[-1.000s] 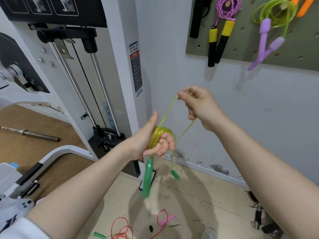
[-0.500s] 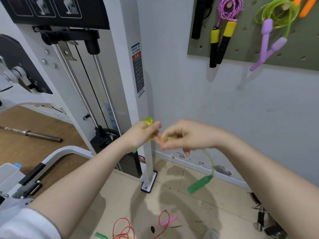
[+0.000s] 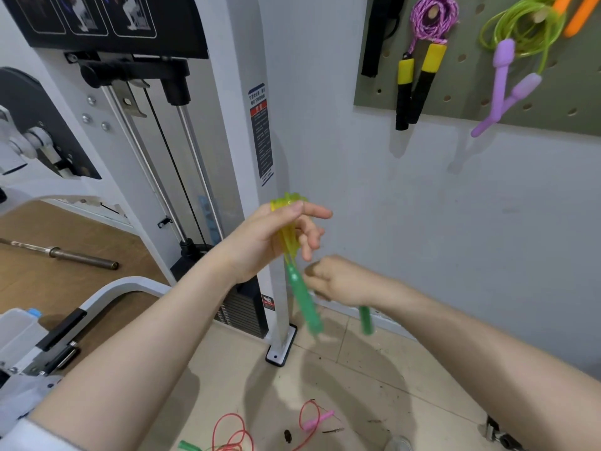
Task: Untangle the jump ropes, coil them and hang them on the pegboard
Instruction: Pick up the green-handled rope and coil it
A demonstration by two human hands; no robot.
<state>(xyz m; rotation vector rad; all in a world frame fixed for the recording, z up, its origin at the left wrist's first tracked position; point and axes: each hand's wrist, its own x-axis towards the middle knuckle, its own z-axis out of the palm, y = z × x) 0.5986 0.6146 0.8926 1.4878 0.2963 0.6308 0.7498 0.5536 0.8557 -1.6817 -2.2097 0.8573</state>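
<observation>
My left hand (image 3: 270, 242) holds a coil of yellow-green jump rope (image 3: 287, 222) looped around its palm, thumb on top and fingers spread. One green handle (image 3: 302, 297) hangs down from the coil, blurred. My right hand (image 3: 338, 281) is curled just below and to the right, gripping the rope's end, and the second green handle (image 3: 366, 320) dangles under it. The green pegboard (image 3: 553, 99) is on the wall at upper right. A red rope (image 3: 231, 432) with a pink handle (image 3: 317, 421) lies on the floor below.
Hanging on the pegboard are a purple rope with black-yellow handles (image 3: 419, 70), a green rope with lilac handles (image 3: 514, 76), orange handles (image 3: 575, 14) and a black strap (image 3: 377, 34). A white cable machine (image 3: 247, 125) stands left. A barbell (image 3: 61, 253) lies on the wood floor.
My right hand dropped from beside the left hand to below it, carrying the rope end down. The left hand rose and its fingers spread; both green handles now swing under the hands.
</observation>
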